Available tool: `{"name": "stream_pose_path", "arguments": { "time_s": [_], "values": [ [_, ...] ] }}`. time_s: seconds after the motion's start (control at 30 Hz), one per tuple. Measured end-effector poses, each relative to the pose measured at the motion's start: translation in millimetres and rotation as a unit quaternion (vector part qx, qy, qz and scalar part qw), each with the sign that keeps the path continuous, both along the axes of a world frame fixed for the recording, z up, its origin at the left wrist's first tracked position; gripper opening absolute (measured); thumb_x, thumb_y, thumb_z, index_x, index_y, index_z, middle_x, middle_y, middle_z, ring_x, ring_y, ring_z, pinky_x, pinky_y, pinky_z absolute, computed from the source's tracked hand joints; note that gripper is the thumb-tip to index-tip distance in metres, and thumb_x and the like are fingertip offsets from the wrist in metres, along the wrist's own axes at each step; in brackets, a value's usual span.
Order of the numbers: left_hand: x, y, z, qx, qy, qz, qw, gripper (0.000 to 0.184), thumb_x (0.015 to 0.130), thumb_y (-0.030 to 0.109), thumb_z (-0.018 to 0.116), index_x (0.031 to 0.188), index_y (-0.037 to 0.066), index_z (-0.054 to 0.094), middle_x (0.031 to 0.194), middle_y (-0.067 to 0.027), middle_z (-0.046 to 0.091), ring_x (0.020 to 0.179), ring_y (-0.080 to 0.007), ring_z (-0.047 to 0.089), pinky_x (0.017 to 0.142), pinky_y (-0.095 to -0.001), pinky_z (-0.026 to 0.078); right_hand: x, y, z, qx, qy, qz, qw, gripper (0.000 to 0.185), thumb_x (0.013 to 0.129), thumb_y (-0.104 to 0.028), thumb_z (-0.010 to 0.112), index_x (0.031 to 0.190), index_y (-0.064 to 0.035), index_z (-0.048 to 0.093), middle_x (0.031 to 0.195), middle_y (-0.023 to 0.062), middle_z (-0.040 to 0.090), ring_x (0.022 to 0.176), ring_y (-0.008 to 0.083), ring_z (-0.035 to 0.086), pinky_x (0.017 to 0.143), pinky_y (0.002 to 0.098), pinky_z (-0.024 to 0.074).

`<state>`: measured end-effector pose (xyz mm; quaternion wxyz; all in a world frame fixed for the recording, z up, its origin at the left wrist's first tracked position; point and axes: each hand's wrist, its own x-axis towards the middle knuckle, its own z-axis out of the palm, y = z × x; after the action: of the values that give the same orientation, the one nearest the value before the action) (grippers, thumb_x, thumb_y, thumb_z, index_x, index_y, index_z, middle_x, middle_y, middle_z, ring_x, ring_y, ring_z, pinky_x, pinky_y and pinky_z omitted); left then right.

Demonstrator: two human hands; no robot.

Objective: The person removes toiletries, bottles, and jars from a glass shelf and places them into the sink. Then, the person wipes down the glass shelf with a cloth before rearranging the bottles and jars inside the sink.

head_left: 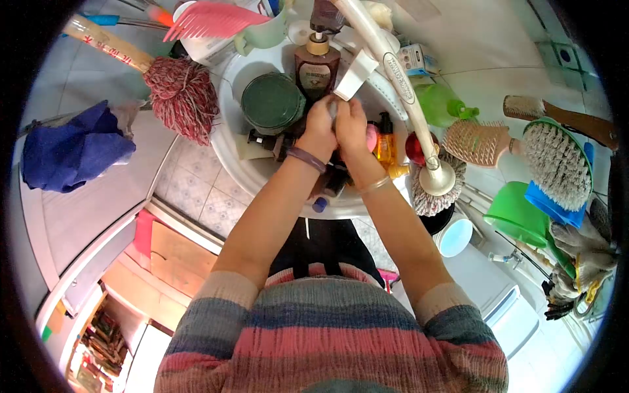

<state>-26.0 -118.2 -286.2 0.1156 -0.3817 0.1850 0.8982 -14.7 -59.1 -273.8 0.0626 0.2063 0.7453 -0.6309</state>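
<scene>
My left hand (318, 128) and my right hand (352, 126) meet above a white basin (230, 141), fingers curled in against each other. A small pale bit shows between them; what they hold, if anything, is hidden. Just above the fingertips is a white flat-sided piece (357, 75), perhaps part of a tap; whether they touch it I cannot tell. Behind the hands stands a brown pump bottle (317, 69). To the left sits a round dark green container (272, 101). Beside my right hand are a pink round item (371, 137) and an orange bottle (385, 141).
A long white handle (400, 75) slants over the basin's right side. A red-and-white mop head (181, 98) hangs left, and a pink comb (213, 21) lies at the back. On the right are a green bottle (442, 103), brushes (557, 164) and a green bucket (514, 213).
</scene>
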Motion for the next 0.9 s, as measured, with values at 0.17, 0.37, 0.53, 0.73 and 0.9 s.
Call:
{"name": "stream_pose_path", "arguments": {
  "time_s": [0.17, 0.37, 0.53, 0.73, 0.9],
  "values": [
    [1.6, 3.7, 8.1, -0.078, -0.005, -0.003, 0.997, 0.025, 0.092, 0.015, 0.040, 0.106, -0.001, 0.054, 0.102, -0.0139, 0.059, 0.090, -0.0283, 0.059, 0.080, -0.0420, 0.050, -32.5, 5.7, -28.9, 0.214, 0.076, 0.068, 0.972, 0.034, 0.086, -0.022, 0.055, 0.103, 0.0073, 0.060, 0.096, 0.0295, 0.063, 0.094, 0.0432, 0.060, 0.077, 0.0426, 0.0481],
    [8.3, 11.3, 0.6, -0.079, 0.010, 0.050, 0.996, 0.024, 0.092, 0.005, 0.041, 0.112, 0.002, 0.054, 0.104, -0.0098, 0.058, 0.088, -0.0261, 0.058, 0.077, -0.0396, 0.050, -59.3, 26.1, -60.8, 0.367, -0.053, 0.241, 0.897, 0.030, 0.083, -0.023, 0.055, 0.102, -0.0005, 0.062, 0.100, 0.0241, 0.063, 0.088, 0.0390, 0.062, 0.076, 0.0429, 0.0498],
    [17.7, 4.4, 2.7, -0.080, 0.038, 0.087, 0.992, 0.027, 0.087, -0.005, 0.043, 0.107, 0.004, 0.058, 0.106, -0.0085, 0.059, 0.091, -0.0231, 0.057, 0.077, -0.0337, 0.047, -42.2, 47.5, -38.1, -0.238, -0.190, -0.082, 0.949, 0.040, 0.092, -0.029, 0.048, 0.119, 0.0003, 0.054, 0.107, 0.0122, 0.061, 0.095, 0.0233, 0.060, 0.079, 0.0355, 0.0489],
    [13.2, 6.4, 5.6, 0.088, 0.005, 0.148, 0.985, 0.025, 0.091, 0.016, 0.044, 0.109, 0.007, 0.059, 0.113, -0.0094, 0.059, 0.104, -0.0278, 0.056, 0.096, -0.0441, 0.043, -29.8, 47.9, -15.3, -0.327, -0.139, -0.049, 0.933, 0.037, 0.085, -0.022, 0.053, 0.116, 0.0000, 0.056, 0.112, 0.0125, 0.059, 0.103, 0.0256, 0.056, 0.089, 0.0369, 0.0445],
    [0.2, 1.4, -24.1, 0.111, -0.017, 0.107, 0.988, 0.031, 0.095, 0.032, 0.044, 0.110, 0.009, 0.058, 0.112, -0.0091, 0.061, 0.104, -0.0265, 0.057, 0.093, -0.0459, 0.045, -31.9, 39.3, -4.3, -0.361, -0.174, -0.020, 0.916, 0.032, 0.084, -0.019, 0.053, 0.109, 0.0000, 0.060, 0.109, 0.0113, 0.062, 0.101, 0.0261, 0.058, 0.092, 0.0385, 0.0441]
  ]
}}
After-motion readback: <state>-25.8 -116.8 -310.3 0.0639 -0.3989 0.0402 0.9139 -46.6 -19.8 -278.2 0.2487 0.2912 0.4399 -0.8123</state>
